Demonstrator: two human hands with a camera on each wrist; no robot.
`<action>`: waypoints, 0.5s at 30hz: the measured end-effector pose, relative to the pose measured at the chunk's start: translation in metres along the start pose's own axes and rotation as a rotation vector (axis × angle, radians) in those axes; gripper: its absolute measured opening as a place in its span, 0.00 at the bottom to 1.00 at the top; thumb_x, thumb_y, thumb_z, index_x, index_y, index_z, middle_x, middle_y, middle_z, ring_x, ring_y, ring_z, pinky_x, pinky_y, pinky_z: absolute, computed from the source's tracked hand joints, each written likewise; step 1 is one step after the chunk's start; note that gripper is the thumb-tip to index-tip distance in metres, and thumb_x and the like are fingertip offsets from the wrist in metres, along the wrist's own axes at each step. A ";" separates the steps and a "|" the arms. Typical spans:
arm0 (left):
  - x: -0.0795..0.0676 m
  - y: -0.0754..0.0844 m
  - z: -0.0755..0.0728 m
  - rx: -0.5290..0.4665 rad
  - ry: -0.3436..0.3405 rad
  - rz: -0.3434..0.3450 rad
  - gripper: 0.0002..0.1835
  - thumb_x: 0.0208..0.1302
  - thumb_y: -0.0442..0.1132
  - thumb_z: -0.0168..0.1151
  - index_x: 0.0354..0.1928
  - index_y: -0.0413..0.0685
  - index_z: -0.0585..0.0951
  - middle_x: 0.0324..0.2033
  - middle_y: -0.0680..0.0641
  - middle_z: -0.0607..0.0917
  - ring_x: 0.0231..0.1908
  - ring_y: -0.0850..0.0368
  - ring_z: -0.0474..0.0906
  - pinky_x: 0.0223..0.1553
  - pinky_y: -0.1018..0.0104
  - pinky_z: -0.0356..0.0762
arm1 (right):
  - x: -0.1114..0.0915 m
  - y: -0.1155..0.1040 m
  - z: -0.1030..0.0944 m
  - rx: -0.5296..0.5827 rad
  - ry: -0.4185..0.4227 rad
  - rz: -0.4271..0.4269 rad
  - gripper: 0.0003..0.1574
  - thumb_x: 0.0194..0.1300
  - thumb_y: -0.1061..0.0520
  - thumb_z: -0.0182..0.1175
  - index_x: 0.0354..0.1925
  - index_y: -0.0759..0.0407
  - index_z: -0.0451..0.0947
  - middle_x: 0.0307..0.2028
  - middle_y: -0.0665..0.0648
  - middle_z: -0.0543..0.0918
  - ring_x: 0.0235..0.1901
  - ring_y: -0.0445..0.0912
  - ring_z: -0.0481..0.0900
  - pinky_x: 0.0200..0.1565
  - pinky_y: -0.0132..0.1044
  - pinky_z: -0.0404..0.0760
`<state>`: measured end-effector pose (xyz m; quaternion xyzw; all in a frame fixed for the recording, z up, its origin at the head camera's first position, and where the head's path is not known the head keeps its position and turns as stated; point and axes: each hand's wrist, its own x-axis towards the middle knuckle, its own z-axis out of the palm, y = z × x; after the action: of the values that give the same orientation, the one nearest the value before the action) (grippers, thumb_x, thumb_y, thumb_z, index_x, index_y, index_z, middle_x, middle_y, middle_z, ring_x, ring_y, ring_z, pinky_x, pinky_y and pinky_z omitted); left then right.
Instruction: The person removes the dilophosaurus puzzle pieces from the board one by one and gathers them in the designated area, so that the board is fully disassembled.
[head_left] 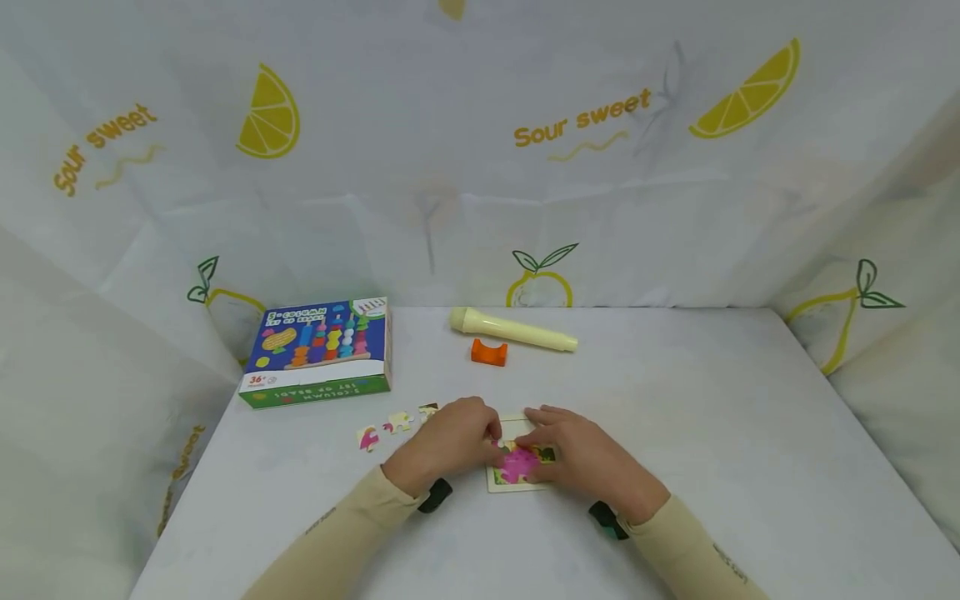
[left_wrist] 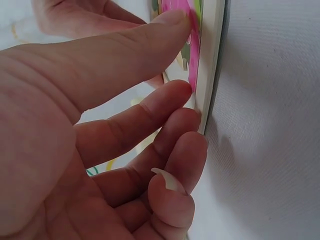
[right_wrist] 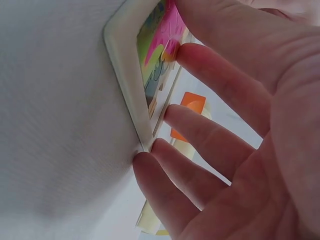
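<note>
A small jigsaw puzzle in a pale tray lies on the table between both hands, its picture mostly pink with green edges. My left hand is at the tray's left side. In the left wrist view its thumb presses on the pink pieces, and the fingertips touch down near the tray's border. From the right, my right hand rests over the tray. Its index finger touches the puzzle in the right wrist view, while the other fingers reach along the tray's edge.
Loose puzzle pieces lie left of the tray, partly behind the left hand. A bead-set box stands at the back left. A cream microphone-shaped stick and an orange curved block lie behind the tray. A patterned curtain hangs behind.
</note>
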<state>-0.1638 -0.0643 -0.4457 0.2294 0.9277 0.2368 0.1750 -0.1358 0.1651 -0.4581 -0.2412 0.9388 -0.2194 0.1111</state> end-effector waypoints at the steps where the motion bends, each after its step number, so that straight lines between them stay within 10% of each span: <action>1: 0.000 0.000 0.000 0.002 0.001 0.000 0.09 0.64 0.46 0.79 0.36 0.51 0.88 0.32 0.57 0.82 0.36 0.61 0.75 0.41 0.66 0.77 | 0.000 0.000 0.000 0.001 0.000 0.000 0.28 0.61 0.48 0.81 0.59 0.48 0.91 0.74 0.61 0.79 0.78 0.60 0.72 0.73 0.58 0.76; 15: 0.000 0.004 0.003 0.019 -0.002 -0.041 0.11 0.63 0.46 0.80 0.35 0.50 0.86 0.31 0.55 0.79 0.33 0.59 0.74 0.36 0.68 0.74 | 0.000 0.001 0.000 0.042 0.024 0.018 0.28 0.59 0.49 0.82 0.58 0.48 0.91 0.73 0.59 0.80 0.78 0.59 0.72 0.71 0.56 0.77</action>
<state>-0.1610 -0.0606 -0.4459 0.2121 0.9344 0.2238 0.1785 -0.1363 0.1657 -0.4588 -0.2275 0.9374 -0.2410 0.1070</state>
